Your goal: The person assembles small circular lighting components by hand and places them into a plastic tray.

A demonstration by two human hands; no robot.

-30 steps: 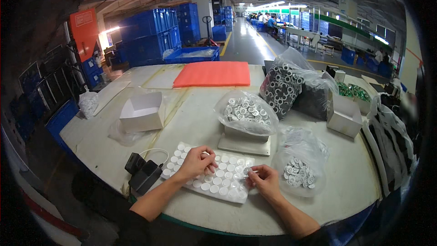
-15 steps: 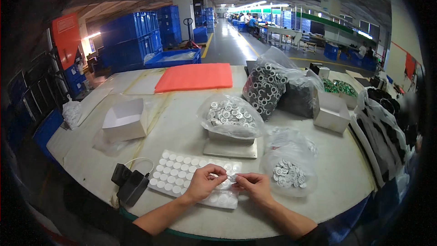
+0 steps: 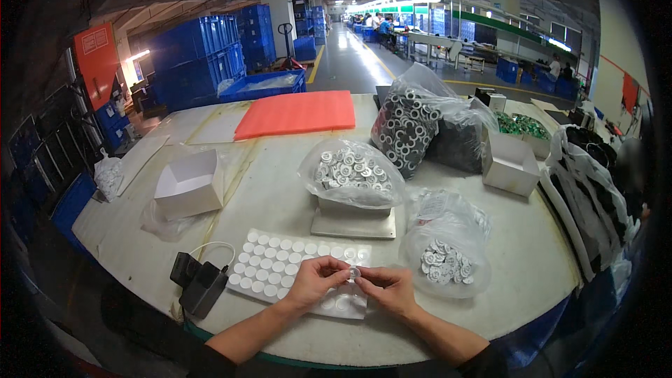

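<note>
A: We can't ID the small part (image 3: pixel 354 274) pinched between left hand (image 3: pixel 316 281) & right hand (image 3: pixel 389 287), too tiny, fingers cover most.

B: Same. Hands hide the near edge of the white tray (image 3: pixel 280 266); our forearms cut off at bottom edge.

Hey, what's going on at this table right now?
A person at a round table pinches a small round part between the left hand and the right hand, just above a white tray of round discs. An open bag of small metal parts lies right of the hands.
</note>
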